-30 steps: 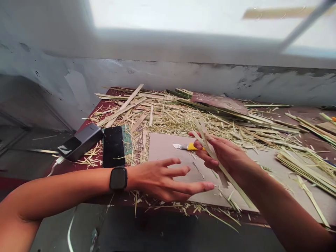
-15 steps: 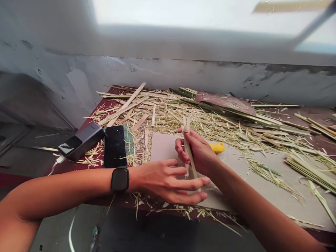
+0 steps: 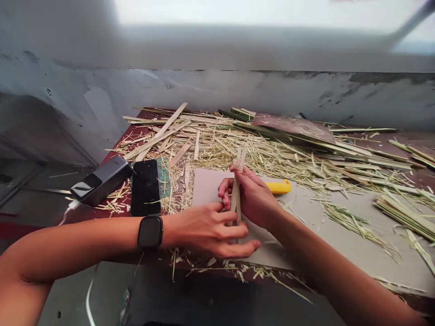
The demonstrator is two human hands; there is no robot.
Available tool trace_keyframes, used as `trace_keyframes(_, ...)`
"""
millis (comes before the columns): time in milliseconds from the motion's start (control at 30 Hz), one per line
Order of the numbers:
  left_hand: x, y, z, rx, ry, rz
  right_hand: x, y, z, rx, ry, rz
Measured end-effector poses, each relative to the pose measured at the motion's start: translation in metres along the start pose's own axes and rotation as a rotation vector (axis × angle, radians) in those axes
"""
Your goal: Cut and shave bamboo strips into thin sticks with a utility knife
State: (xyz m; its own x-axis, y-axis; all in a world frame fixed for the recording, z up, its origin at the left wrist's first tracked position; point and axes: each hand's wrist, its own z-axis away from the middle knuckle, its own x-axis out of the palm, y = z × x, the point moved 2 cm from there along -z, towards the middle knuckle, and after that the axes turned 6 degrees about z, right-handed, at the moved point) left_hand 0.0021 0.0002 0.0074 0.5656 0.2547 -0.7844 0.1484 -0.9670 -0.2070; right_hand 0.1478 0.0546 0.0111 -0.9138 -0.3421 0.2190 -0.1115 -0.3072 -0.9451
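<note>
My right hand (image 3: 253,199) is closed around a few pale bamboo strips (image 3: 237,181) held nearly upright above a grey cardboard sheet (image 3: 306,226). My left hand (image 3: 210,228), with a black smartwatch (image 3: 150,232) on its wrist, meets the lower ends of those strips, its fingers curled onto them. Just behind my right hand a yellow utility knife (image 3: 279,186) lies on the cardboard, its blade end hidden by the hand.
A dark red table (image 3: 118,149) is strewn with straw-like shavings (image 3: 238,149) and long strips. A black phone (image 3: 145,186) and a dark power bank (image 3: 101,180) lie at the left. Bundled green strips (image 3: 404,215) sit at the right. A grey wall rises behind.
My right hand has carried the strips leftward and turned them upright. My left hand, open and spread before, has closed onto their lower ends. The yellow knife has been uncovered.
</note>
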Motion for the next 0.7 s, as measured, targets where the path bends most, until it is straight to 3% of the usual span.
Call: trace_keyframes(700, 0.0006, 0.0010, 0.0018, -0.009, 0.041, -0.010, -0.0045, 0.0005, 0.0019, 0.030, -0.046, 0.144)
